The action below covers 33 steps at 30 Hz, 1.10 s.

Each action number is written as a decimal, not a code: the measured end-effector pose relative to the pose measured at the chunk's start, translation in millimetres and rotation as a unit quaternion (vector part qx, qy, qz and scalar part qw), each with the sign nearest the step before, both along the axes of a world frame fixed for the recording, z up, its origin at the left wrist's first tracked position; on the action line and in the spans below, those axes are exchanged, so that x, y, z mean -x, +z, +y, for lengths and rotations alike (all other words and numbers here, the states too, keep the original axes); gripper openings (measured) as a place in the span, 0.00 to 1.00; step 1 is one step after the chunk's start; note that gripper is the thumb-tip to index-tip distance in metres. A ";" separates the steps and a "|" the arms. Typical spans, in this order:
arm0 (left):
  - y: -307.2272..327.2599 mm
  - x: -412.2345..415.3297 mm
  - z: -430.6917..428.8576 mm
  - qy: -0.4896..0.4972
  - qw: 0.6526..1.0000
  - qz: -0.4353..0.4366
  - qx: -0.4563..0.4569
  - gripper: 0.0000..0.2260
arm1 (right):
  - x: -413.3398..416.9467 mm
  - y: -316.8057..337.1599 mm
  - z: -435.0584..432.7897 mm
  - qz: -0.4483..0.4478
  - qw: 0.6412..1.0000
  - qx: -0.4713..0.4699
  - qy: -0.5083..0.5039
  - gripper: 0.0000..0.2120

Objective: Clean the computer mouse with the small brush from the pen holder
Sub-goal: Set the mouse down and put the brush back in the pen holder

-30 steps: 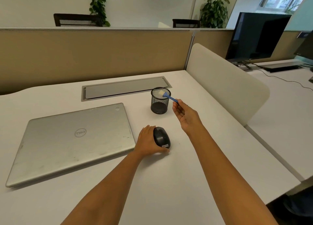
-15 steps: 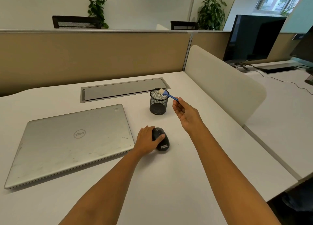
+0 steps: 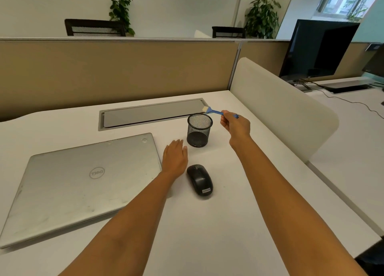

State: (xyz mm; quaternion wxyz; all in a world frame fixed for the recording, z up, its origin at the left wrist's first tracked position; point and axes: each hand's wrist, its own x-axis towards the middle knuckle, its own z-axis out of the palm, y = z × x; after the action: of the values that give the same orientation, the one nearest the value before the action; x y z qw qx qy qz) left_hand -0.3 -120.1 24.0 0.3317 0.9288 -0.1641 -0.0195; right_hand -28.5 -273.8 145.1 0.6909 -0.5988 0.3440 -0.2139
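Observation:
The black computer mouse [image 3: 200,180] lies upright on the white desk [image 3: 207,234], touched by neither hand. Just left of it and a little farther back, my left hand [image 3: 175,157] rests flat, fingers extended, holding nothing. My right hand [image 3: 234,126] grips the blue handle of the small brush [image 3: 212,110]. The brush is held level, with its pale bristles pointing left over the far rim of the black mesh pen holder [image 3: 199,130], which looks empty.
A closed silver laptop [image 3: 79,184] covers the left part of the desk. A grey cable-tray lid [image 3: 151,113] sits behind the holder. A white divider [image 3: 280,109] borders the right side, tan partitions the back. A monitor [image 3: 318,47] stands on the neighbouring desk.
My left hand has let go of the mouse and slid left and back, flat on the desk. The mouse now lies upright. My right hand turned over, raising the brush above the holder.

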 end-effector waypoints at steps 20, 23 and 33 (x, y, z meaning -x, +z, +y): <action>-41.3 -43.7 -10.2 -0.012 0.994 0.005 -0.113 0.23 | -77.1 -24.0 -4.1 0.118 0.929 0.346 0.053 0.16; -46.9 -44.5 -10.4 -0.008 0.992 -0.006 -0.128 0.24 | -83.1 -28.5 -3.6 0.129 0.919 0.367 0.064 0.16; -50.7 -42.5 -13.5 0.005 0.989 -0.034 -0.146 0.25 | -91.1 -40.5 -0.3 0.163 0.884 0.426 0.106 0.16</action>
State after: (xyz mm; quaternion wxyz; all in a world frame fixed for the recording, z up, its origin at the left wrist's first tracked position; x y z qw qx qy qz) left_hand 42.2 -133.6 -26.7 0.1865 0.9682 -0.1665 -0.0100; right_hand 62.6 -274.1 104.6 0.3221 -0.8946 0.2626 -0.1646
